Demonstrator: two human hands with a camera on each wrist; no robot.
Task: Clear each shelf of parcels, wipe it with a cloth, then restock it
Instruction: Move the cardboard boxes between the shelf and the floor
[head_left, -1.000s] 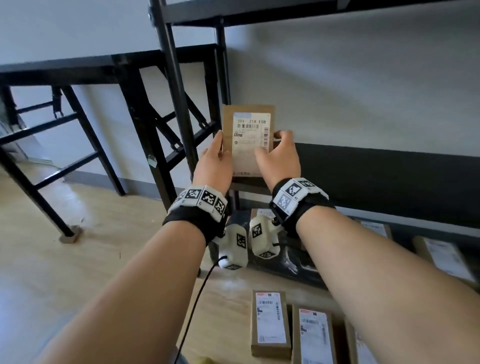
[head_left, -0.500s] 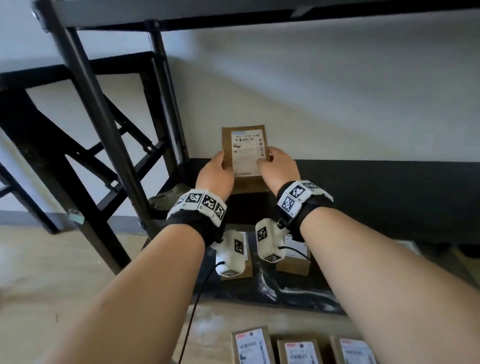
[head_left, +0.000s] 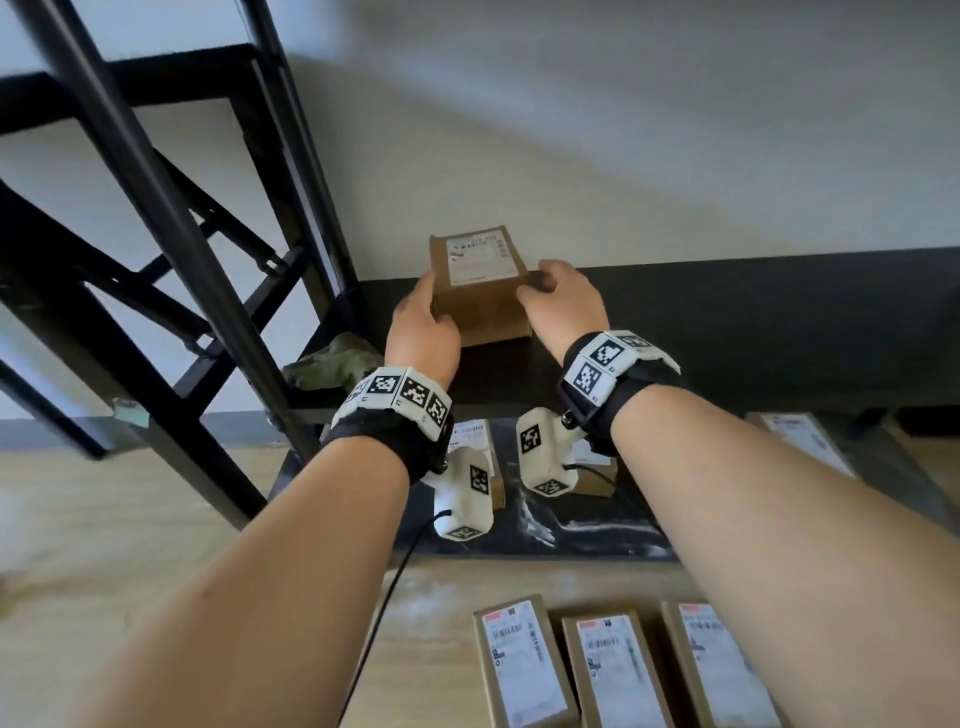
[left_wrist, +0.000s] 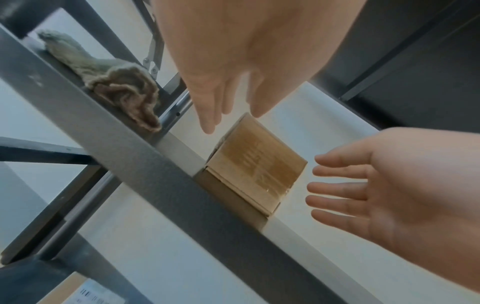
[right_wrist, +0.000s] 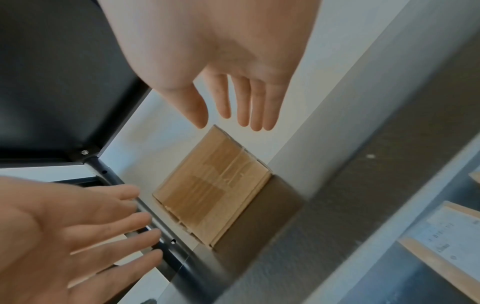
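A brown cardboard parcel (head_left: 478, 291) with a white label on top lies flat on the black shelf (head_left: 727, 338), close to the wall and the left corner post. My left hand (head_left: 423, 317) is at its left side and my right hand (head_left: 558, 296) at its right side. In the left wrist view the parcel (left_wrist: 254, 170) sits between both hands, whose straight, spread fingers (left_wrist: 207, 115) stand a little apart from it. The right wrist view shows the same parcel (right_wrist: 213, 189) with a gap to the fingers (right_wrist: 257, 111). A crumpled olive cloth (head_left: 332, 364) lies on the shelf's left end.
Three labelled parcels (head_left: 524, 670) lie in a row on the wooden floor below me. More parcels (head_left: 800, 436) rest on the lower shelf. The black upright post (head_left: 156, 208) and cross braces stand to the left. A white wall backs the shelf.
The parcel, held upright in both hands, came down and now lies flat on the shelf. Both hands have let go and their fingers have straightened.
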